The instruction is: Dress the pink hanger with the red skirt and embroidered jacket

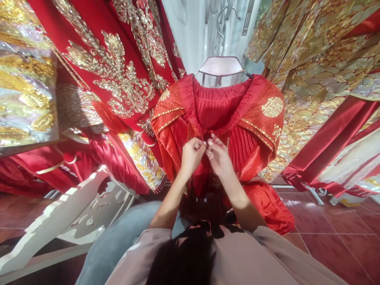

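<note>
Head view: we have the red pleated garment with gold-trimmed shoulders (241,143) straight ahead on a white-plated metal hanger (221,66), long axis running down toward us. Left hand (192,149) and right hand (219,153), equally near, meet at its front neckline (230,122); each grip narrow, pinching garment, exact part unclear.

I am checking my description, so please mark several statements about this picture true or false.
1. The left hand and right hand are at the front neckline of the pleated red garment. True.
2. This garment lies folded flat. False: it hangs from a pale, metal-hooked hanger.
3. A round gold emblem decorates the garment's shoulder at the picture's right. True.
4. The glossy floor tiles are white. False: these floor tiles are dark red.
5. White openwork furniture stands at the picture's left. True.
</note>
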Available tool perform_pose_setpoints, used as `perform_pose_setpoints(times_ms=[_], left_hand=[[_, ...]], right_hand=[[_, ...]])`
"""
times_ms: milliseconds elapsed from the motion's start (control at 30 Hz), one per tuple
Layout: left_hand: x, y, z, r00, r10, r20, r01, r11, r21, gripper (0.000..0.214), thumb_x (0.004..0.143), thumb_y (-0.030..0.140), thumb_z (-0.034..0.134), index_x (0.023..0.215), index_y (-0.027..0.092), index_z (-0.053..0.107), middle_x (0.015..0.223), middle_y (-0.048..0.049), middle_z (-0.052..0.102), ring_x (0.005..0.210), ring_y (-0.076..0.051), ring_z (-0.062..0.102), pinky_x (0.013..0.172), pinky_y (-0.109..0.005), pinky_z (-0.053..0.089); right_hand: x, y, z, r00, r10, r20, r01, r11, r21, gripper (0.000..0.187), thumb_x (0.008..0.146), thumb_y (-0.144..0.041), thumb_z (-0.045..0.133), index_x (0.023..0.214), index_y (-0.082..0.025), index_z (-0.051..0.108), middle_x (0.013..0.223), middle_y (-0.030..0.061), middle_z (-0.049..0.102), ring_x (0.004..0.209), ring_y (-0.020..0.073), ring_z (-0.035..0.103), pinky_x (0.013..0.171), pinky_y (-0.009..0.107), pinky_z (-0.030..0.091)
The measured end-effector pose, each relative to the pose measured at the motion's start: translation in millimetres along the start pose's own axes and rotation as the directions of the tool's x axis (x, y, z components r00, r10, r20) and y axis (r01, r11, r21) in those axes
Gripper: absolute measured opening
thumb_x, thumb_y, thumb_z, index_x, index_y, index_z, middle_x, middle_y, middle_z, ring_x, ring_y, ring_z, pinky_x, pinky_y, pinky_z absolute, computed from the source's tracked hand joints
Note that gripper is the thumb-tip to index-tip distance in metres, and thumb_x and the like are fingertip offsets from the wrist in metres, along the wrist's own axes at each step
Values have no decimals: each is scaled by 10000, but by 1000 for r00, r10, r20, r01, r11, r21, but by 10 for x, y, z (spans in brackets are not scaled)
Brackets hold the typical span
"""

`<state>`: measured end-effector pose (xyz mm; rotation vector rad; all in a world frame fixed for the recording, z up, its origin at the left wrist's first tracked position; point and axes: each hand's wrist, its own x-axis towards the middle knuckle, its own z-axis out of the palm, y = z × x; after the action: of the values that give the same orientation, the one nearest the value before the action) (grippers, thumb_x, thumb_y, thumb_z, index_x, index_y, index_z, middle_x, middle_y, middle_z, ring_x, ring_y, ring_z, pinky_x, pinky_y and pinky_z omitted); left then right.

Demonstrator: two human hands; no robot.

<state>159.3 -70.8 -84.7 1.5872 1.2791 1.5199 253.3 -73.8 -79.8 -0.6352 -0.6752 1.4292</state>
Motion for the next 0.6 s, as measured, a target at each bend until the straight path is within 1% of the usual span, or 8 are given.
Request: perform_pose_setpoints(times_ms=[100,200,267,333,400,433,500,600], left_hand=[[-2,-15,19,999,-15,39,19,995,-95,148,764,280,582,697,160,527,478,75,423,432,-59,348,453,-184,268],[-13,-25,30,1000,-29,13,31,976,-214,155,743,272,606,790,176,494,479,94,427,417,-56,372,453,-171,292],[-8,-12,24,999,-37,9,38,961,-273,219,711,259,642,797,189,454,473,110,407,398,-49,354,437,-162,277],[20,51,-3,999,-35,32,43,954,-297,275,682,248,678,781,194,427,464,117,401,383,-41,331,421,-158,252],[85,184,-65,996,-22,83,46,952,-301,308,663,240,707,757,195,417,450,115,400,371,-34,303,409,-160,220],[134,275,-113,993,-9,118,45,951,-307,317,657,236,718,747,195,416,442,114,396,366,-31,286,404,-162,204],[274,470,-248,985,26,169,29,949,-315,317,649,215,732,732,195,426,435,112,378,360,-28,257,399,-168,179],[569,658,-524,991,64,116,-28,956,-294,286,647,143,731,710,193,457,447,105,331,362,-29,241,399,-176,165]], right_hand=[[-1,42,10,993,-119,-15,118,992,-54,355,619,-247,685,951,-202,566,620,-71,460,524,42,391,516,172,369],[4,139,-34,974,-224,-26,219,967,-131,385,746,-383,587,1079,-194,550,798,-7,594,576,57,452,575,203,421],[-3,165,-84,969,-246,11,240,930,-280,431,807,-453,510,1146,-189,531,873,29,637,582,74,492,588,230,441],[-22,93,-130,964,-255,79,258,812,-524,430,843,-472,475,1137,-167,547,744,16,635,550,93,513,581,242,435],[-38,-116,-159,958,-233,165,281,663,-694,369,857,-469,482,978,-144,606,561,-19,557,487,93,484,543,232,398],[-36,-273,-169,955,-203,215,296,626,-721,352,857,-472,493,866,-142,617,500,-32,507,451,84,448,512,225,368],[9,-657,-204,939,-140,313,327,641,-694,382,848,-491,523,691,-150,595,439,-46,427,397,62,357,453,215,298],[195,-1241,-355,913,-163,373,383,659,-648,349,808,-483,608,699,-152,632,418,-59,381,383,46,302,429,206,236]])
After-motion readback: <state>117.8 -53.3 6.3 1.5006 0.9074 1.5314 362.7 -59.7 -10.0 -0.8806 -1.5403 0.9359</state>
